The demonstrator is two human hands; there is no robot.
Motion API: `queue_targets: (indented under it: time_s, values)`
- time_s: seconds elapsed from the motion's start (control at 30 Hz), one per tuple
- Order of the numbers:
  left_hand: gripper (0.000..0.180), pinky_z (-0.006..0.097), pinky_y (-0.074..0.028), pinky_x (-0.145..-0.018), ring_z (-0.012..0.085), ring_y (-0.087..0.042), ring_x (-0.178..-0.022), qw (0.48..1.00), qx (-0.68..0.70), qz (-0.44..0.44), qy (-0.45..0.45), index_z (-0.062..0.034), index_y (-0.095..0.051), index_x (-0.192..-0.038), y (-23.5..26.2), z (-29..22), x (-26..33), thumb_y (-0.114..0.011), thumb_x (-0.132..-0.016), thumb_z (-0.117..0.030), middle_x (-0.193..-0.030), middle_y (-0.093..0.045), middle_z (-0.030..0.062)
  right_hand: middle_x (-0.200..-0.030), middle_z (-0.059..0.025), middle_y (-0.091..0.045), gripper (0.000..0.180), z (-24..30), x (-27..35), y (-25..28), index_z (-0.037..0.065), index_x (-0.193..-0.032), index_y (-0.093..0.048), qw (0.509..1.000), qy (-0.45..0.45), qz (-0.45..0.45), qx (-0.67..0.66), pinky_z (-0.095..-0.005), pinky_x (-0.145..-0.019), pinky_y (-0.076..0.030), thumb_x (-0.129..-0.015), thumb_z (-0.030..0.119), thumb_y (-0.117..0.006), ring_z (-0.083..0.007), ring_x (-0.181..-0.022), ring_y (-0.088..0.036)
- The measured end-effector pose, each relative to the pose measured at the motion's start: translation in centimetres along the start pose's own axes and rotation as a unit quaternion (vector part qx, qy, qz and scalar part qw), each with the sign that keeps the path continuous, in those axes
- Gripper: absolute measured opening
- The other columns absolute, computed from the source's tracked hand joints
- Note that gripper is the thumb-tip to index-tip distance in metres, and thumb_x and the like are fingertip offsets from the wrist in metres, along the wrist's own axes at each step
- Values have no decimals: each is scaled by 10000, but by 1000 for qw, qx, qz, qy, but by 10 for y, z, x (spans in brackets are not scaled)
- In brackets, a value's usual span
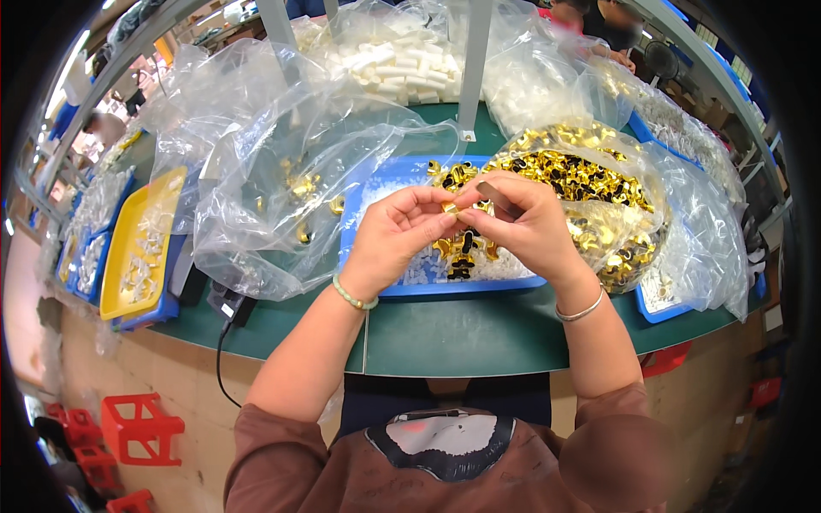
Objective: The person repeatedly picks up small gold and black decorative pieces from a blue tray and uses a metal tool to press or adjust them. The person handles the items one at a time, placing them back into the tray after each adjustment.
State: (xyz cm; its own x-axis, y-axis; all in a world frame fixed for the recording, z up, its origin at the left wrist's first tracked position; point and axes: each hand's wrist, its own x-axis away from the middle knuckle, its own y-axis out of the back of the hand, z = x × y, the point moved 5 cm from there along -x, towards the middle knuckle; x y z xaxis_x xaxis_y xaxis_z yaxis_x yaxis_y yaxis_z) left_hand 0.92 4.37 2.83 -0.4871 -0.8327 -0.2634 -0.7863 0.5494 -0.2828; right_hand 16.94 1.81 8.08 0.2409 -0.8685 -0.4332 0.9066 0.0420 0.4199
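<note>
Over a blue tray [428,291], my hands meet fingertip to fingertip around a small shiny gold piece [451,208]. My left hand [395,231] pinches it between thumb and forefinger. My right hand [534,224] is closed too, its thumb and finger at the piece's other side. A flat, dull metallic strip [503,198] shows between my right fingers; its kind is unclear. Below, loose gold curved pieces [463,248] lie in the middle of the tray, with small translucent white parts [419,269] around them.
A clear bag of gold pieces [590,179] bulges on the right. Another clear bag [265,214] lies left. White cylinders [406,73] fill a bag at the back, behind a grey metal post [475,68]. A yellow tray [141,248] stands far left, on the green table [462,338].
</note>
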Motion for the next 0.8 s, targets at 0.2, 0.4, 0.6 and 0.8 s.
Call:
queue_targets:
  time_s: [0.2, 0.4, 0.6, 0.8]
  values:
    - [239, 252, -535, -832, 139, -650, -942, 999, -27, -16, 7, 44, -577, -1112, 10, -10, -1, -647, -897, -36, -1023, -664, 95, -985, -6, -656, 217, -1, 0, -12, 39, -1014, -697, 996, 69, -14, -48, -179, -483, -301, -807, -24, -671, -1, -538, -373]
    - [152, 243, -512, -817, 99, -639, -903, 926, -363, -94, 43, 6, -634, -1021, 41, -57, 25, -655, -876, -33, -951, -672, 53, -947, -70, -669, 249, 10, 3, 11, 50, -1057, -680, 987, 127, -90, 46, -224, -635, -562, -826, -40, -661, -115, -763, -618]
    - [248, 378, -500, -852, 330, -617, -981, 651, -741, -152, -62, 30, -639, -1053, 100, -77, 44, -634, -816, -41, -1125, -626, 184, -785, -80, -645, 128, 14, 2, 4, 52, -946, -676, 968, 176, -99, 147, -274, -565, -488, -823, 70, -706, -206, -653, -591]
    - [199, 305, -530, -763, 204, -666, -851, 848, -529, 6, -2, 9, -661, -1043, 8, -53, 20, -622, -873, -87, -974, -690, 133, -770, -81, -638, 109, 9, 3, 11, 48, -930, -674, 961, 192, -115, 160, -290, -556, -462, -829, 84, -696, -209, -613, -565]
